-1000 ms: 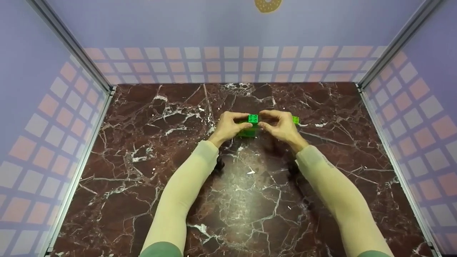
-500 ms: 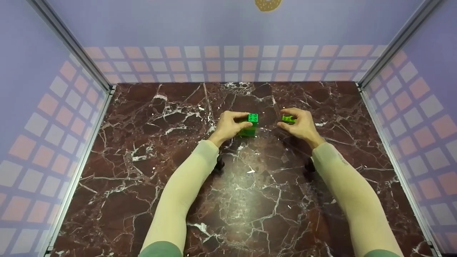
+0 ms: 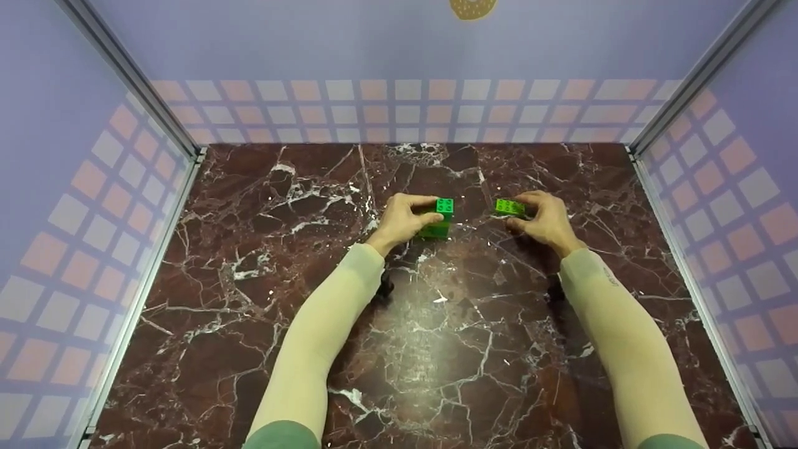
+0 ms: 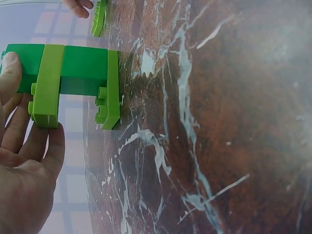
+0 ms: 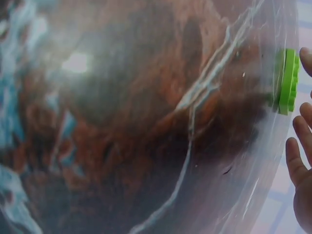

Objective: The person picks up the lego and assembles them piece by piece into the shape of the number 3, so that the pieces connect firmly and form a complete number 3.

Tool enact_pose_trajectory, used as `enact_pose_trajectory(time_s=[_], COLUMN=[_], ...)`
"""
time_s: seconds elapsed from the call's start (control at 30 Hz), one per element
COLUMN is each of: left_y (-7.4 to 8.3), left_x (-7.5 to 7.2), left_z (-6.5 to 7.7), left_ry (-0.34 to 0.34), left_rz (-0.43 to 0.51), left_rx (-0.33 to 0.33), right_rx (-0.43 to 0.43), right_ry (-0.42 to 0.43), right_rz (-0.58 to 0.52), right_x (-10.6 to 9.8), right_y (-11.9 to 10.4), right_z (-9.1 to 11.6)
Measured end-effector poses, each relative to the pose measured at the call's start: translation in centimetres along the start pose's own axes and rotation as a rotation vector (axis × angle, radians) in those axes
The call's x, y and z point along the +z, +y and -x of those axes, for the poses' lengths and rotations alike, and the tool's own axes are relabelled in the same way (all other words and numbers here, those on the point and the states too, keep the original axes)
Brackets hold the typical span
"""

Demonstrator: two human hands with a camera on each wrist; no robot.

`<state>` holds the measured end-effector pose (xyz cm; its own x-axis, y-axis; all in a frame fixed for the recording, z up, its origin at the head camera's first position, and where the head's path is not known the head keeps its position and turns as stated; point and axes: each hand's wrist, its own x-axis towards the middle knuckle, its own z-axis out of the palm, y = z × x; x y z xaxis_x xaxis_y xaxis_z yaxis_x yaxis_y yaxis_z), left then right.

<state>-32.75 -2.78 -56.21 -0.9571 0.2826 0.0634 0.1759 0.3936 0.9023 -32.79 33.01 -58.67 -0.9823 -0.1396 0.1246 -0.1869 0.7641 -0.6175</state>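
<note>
The loose flat brick [image 3: 509,206] lies on the surface [image 3: 424,349], immediately left of the right hand [image 3: 548,219], and its long axis runs left to right, so one short end faces that hand. The right hand is clearly the nearer of the two; its thumb and fingers stand parted about the brick's right end, and it appears to grip nothing, though actual contact is too small to judge. The left hand [image 3: 399,219] pinches a stack of bricks [image 4: 84,68], thumb on the top piece and fingertips under the overhanging lime one. This stack is upright, left of the loose brick and apart from it, and its base seems to rest on the surface. All the pieces look like smooth, hard plastic with round studs. The stack alternates dark green blocks with lime pieces: a thin lime base, a green block, a lime piece jutting toward the left hand with studs showing, then a second green block on top. The loose brick is lime too, low and oblong, its studs facing up. The surface is glossy dark red-brown, veined white like marble, and it reflects a pale glare.
</note>
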Motion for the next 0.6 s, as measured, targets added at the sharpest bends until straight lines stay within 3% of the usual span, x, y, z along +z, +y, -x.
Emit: enact_pose_trajectory(time_s=[0.6], left_y=[0.2], left_x=[0.0], left_z=[0.0], left_ry=[0.0], left_rz=[-0.016], left_rx=[-0.006], right_rx=[0.093], right_ry=[0.008], right_rz=[-0.019], right_x=[0.6], right_y=[1.2], right_z=[-0.8])
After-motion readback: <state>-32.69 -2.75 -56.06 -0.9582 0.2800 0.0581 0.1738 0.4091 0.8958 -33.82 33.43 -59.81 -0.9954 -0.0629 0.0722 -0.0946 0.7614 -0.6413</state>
